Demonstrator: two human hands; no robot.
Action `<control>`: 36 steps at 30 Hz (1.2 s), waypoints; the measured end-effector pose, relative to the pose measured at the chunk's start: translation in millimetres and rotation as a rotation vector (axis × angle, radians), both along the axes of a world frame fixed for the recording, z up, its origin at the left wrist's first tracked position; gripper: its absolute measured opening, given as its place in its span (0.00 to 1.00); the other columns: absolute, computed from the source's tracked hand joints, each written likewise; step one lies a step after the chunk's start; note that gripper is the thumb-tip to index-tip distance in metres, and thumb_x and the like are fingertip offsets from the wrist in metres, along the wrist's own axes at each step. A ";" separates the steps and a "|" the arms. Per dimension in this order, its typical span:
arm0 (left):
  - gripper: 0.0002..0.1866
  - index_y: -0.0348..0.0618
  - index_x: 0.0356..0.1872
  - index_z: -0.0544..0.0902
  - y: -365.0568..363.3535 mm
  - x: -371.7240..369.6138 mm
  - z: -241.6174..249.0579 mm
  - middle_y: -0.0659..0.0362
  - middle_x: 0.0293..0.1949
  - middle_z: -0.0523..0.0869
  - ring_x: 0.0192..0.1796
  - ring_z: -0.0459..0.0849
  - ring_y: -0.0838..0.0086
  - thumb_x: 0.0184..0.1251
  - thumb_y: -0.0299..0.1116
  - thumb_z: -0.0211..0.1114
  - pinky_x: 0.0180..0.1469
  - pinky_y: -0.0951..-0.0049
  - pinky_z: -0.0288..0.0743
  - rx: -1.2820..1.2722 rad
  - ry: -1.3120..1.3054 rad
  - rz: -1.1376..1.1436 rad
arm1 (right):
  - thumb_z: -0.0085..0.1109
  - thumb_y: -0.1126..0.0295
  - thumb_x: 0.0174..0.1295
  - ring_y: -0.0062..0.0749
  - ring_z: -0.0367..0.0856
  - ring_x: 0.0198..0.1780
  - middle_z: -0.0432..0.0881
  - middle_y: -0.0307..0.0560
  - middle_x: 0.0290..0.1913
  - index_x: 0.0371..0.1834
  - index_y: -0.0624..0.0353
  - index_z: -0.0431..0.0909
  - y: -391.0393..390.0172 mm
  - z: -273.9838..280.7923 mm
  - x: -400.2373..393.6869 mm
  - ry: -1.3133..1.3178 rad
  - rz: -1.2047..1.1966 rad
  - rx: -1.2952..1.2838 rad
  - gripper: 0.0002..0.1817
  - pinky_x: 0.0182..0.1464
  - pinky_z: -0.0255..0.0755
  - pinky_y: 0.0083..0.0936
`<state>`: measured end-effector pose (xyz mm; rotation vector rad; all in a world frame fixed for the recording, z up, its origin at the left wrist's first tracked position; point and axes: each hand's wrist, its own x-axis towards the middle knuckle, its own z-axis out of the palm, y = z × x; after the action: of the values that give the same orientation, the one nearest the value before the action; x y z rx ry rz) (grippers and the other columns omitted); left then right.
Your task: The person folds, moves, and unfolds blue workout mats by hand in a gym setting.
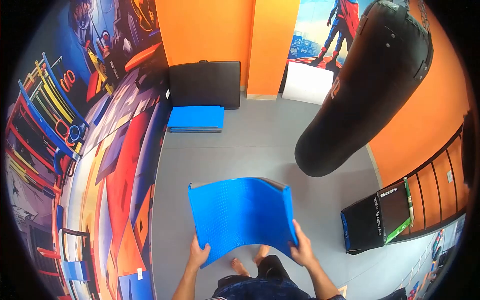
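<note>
A blue foam exercise mat point(240, 212), textured on its face, is held up in front of me and bows into a curve between my hands. My left hand point(199, 251) grips its lower left edge, with the thumb on the blue face. At the lower right edge my right hand point(303, 248) holds it the same way, fingers behind. Part of a dark underside shows along the top edge. My bare feet point(241, 266) stand on the grey floor below the mat.
Blue mats point(196, 117) lie stacked by a black folded case point(205, 85) at the back. A black punching bag point(367, 90) hangs at right. Below it stands a black plyo box point(362, 223) by wall bars point(440, 185). A white board point(307, 82) leans at the back wall.
</note>
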<state>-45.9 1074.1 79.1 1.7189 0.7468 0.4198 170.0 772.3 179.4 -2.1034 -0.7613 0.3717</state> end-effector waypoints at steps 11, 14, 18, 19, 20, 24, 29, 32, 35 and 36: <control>0.38 0.34 0.71 0.66 98.1 115.1 18.4 0.48 0.55 0.82 0.56 0.82 0.64 0.52 0.20 0.58 0.60 0.64 0.75 -0.066 -0.108 0.097 | 0.67 0.90 0.47 0.35 0.82 0.57 0.81 0.52 0.57 0.71 0.66 0.65 61.1 -1.9 144.7 0.257 -0.275 0.286 0.42 0.59 0.77 0.31; 0.37 0.34 0.69 0.68 125.8 143.7 23.9 0.50 0.54 0.83 0.55 0.82 0.66 0.51 0.18 0.58 0.59 0.65 0.75 -0.092 -0.078 0.161 | 0.68 0.90 0.46 0.33 0.82 0.54 0.82 0.52 0.56 0.71 0.67 0.66 99.8 2.0 192.6 0.318 -0.264 0.297 0.42 0.58 0.78 0.30; 0.35 0.34 0.67 0.70 170.2 184.2 27.1 0.53 0.53 0.83 0.53 0.82 0.68 0.49 0.17 0.57 0.58 0.66 0.75 -0.151 -0.130 0.245 | 0.68 0.90 0.47 0.34 0.82 0.55 0.82 0.54 0.56 0.71 0.67 0.66 152.1 -19.5 261.2 0.315 -0.207 0.295 0.43 0.58 0.78 0.30; 0.35 0.34 0.66 0.70 181.9 193.1 27.0 0.53 0.52 0.83 0.53 0.82 0.68 0.49 0.17 0.57 0.58 0.66 0.75 -0.161 -0.149 0.264 | 0.69 0.90 0.47 0.34 0.82 0.55 0.82 0.54 0.56 0.71 0.67 0.66 168.5 -21.4 275.7 0.324 -0.193 0.296 0.43 0.58 0.78 0.30; 0.35 0.34 0.66 0.70 194.6 203.2 26.4 0.53 0.52 0.83 0.53 0.82 0.68 0.49 0.17 0.57 0.58 0.66 0.75 -0.141 -0.143 0.275 | 0.69 0.90 0.47 0.35 0.82 0.55 0.81 0.54 0.56 0.71 0.67 0.66 185.3 -23.7 290.1 0.332 -0.179 0.297 0.43 0.58 0.78 0.30; 0.35 0.34 0.66 0.70 252.5 242.1 14.7 0.51 0.53 0.83 0.54 0.82 0.65 0.50 0.17 0.58 0.59 0.65 0.75 -0.077 -0.104 0.315 | 0.68 0.90 0.47 0.35 0.82 0.56 0.81 0.55 0.57 0.71 0.67 0.66 256.1 -38.0 338.0 0.333 -0.143 0.253 0.43 0.59 0.77 0.31; 0.35 0.35 0.67 0.68 349.8 289.6 -24.9 0.50 0.55 0.81 0.57 0.81 0.62 0.51 0.16 0.58 0.61 0.63 0.73 -0.027 -0.058 0.294 | 0.67 0.90 0.49 0.35 0.81 0.58 0.80 0.54 0.59 0.73 0.65 0.65 365.2 -47.9 386.3 0.379 -0.120 0.223 0.43 0.61 0.76 0.32; 0.35 0.34 0.68 0.67 421.8 318.1 -37.5 0.46 0.56 0.81 0.59 0.81 0.58 0.54 0.18 0.60 0.62 0.61 0.73 -0.014 -0.013 0.292 | 0.65 0.90 0.49 0.35 0.80 0.59 0.80 0.53 0.60 0.73 0.63 0.64 433.7 -62.6 416.6 0.352 -0.130 0.214 0.43 0.62 0.75 0.32; 0.34 0.35 0.68 0.66 495.2 337.5 -50.9 0.45 0.56 0.81 0.59 0.81 0.57 0.55 0.19 0.62 0.62 0.60 0.73 0.037 0.042 0.272 | 0.64 0.91 0.50 0.35 0.79 0.60 0.80 0.52 0.60 0.73 0.64 0.64 491.4 -68.8 446.3 0.280 -0.128 0.197 0.42 0.64 0.74 0.32; 0.34 0.35 0.68 0.66 520.0 348.6 -49.4 0.45 0.56 0.82 0.59 0.81 0.56 0.56 0.20 0.62 0.62 0.59 0.74 0.035 0.041 0.254 | 0.64 0.91 0.50 0.35 0.79 0.60 0.79 0.52 0.60 0.72 0.64 0.64 510.2 -67.3 458.0 0.317 -0.140 0.204 0.42 0.64 0.74 0.32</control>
<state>302.7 1594.1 29.7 1.6744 0.9977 0.5753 628.0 1282.5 112.1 -1.8366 -0.4431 0.5133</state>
